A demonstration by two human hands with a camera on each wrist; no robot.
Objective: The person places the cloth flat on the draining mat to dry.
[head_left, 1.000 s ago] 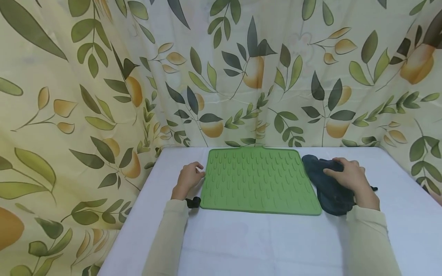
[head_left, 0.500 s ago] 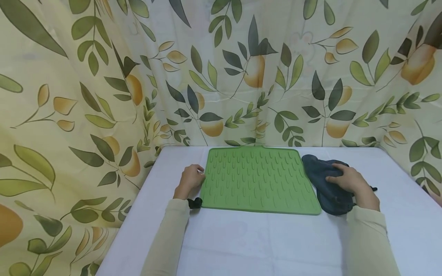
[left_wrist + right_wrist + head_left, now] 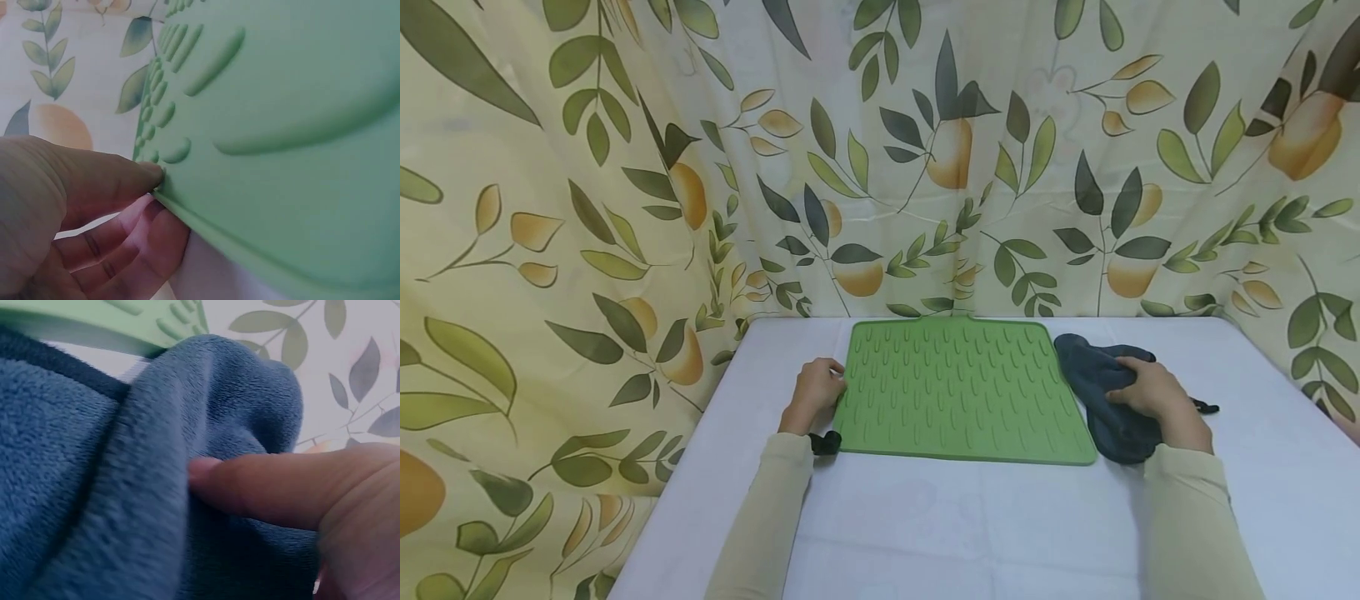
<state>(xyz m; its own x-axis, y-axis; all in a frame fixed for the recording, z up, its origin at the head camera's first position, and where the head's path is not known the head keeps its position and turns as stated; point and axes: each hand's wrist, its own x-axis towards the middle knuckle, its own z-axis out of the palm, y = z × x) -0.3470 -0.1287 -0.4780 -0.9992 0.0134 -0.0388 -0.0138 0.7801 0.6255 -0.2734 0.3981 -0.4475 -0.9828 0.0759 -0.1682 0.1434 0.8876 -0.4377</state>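
A green rubbery mat (image 3: 962,392) with rows of raised ridges lies flat on the table. My left hand (image 3: 814,390) pinches its left edge. In the left wrist view the thumb (image 3: 119,181) sits on top of the rim and the other fingers curl beneath, the edge lifted between them. Right of the mat is a dark blue plush cloth (image 3: 1093,379), bunched up. My right hand (image 3: 1161,404) grips it from above. Up close, the thumb (image 3: 262,487) presses into a fold of the fabric (image 3: 144,456); the other fingers are mostly hidden.
The table has a white cover (image 3: 910,525). Behind and to the left hangs a curtain (image 3: 850,167) printed with leaves and fruit. Black straps (image 3: 826,443) show at both wrists.
My right hand has drawn slightly down and left, its fingers closing in and gathering the cloth into a fold. The left hand keeps its hold on the mat's edge, nearly still.
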